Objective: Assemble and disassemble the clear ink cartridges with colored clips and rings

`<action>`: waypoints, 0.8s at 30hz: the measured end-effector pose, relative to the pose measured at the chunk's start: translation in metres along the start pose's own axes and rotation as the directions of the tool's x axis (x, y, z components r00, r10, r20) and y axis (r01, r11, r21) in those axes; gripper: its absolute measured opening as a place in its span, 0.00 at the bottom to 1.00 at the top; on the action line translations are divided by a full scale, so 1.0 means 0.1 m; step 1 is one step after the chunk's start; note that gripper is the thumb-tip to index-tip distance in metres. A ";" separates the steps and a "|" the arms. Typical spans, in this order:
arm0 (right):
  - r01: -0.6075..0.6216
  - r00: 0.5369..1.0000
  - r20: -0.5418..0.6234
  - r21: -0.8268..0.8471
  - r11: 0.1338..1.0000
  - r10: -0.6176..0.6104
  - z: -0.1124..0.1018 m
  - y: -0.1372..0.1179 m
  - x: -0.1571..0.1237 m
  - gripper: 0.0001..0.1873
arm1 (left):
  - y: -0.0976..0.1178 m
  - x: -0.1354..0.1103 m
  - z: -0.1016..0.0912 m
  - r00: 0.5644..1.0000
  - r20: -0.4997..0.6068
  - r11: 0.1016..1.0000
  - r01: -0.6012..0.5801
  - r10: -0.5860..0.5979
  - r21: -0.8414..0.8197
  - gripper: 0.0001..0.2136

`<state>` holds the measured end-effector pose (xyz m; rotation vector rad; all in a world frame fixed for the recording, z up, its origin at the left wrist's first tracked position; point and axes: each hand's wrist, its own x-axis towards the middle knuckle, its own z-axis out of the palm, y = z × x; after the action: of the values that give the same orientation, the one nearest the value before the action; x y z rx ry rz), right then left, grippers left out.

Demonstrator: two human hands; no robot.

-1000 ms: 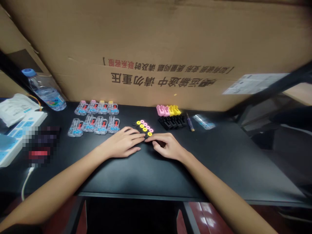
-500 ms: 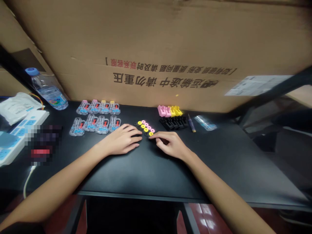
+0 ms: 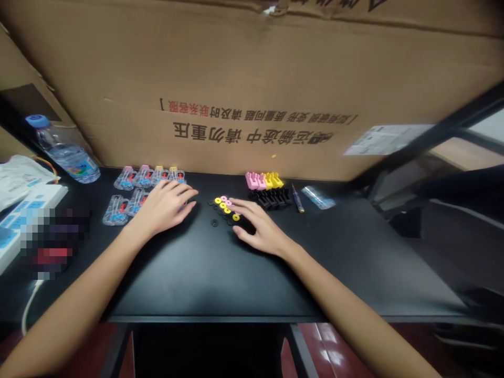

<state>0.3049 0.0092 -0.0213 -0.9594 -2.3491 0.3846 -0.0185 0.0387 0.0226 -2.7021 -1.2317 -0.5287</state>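
Small pink, yellow and black rings lie in rows on the dark table, among them a yellow ring (image 3: 235,217) and a lone black ring (image 3: 214,223) nearer me. My right hand (image 3: 255,223) reaches over the right side of these rows, fingers apart, covering some pink rings. Whether its fingertips touch them I cannot tell. Over the clear plastic cases with red and blue parts hovers my left hand (image 3: 167,205), fingers spread and nothing held. It hides some of the front cases; one clear case (image 3: 116,210) shows to its left.
Behind the rings stand pink and yellow brackets (image 3: 264,181) with black brackets (image 3: 271,198) in front. A screwdriver (image 3: 297,199) and a clear packet (image 3: 318,198) lie to their right. A water bottle (image 3: 69,152) and power strip (image 3: 23,215) are at left; a cardboard box (image 3: 252,68) walls the back.
My left hand has moved left, away from the rings to the clear cases. My right hand has shifted up over the pink rings and its fingers have opened. The view has tilted slightly.
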 end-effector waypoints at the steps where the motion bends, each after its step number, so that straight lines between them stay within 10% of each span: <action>1: 0.017 1.000 0.025 -0.014 1.000 -0.017 0.04 -0.02 0.01 0.27 | -0.03 0.00 0.00 1.000 -0.004 1.000 0.012 -0.012 0.015 0.17; 10: -0.167 0.933 -0.351 -0.210 0.963 0.085 -0.33 0.35 -0.04 0.17 | -0.33 -0.06 -0.14 0.994 0.018 0.992 0.104 -0.106 0.076 0.11; 24: -0.314 0.938 -0.006 -0.442 0.840 0.348 -0.27 0.60 -0.23 0.38 | -0.26 -0.08 -0.13 0.986 0.082 0.990 0.143 -0.143 0.002 0.13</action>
<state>0.3672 0.0361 -0.0366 -1.6037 -2.3831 0.0108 -0.0464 0.0467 0.0309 -2.6771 -1.4553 -0.4412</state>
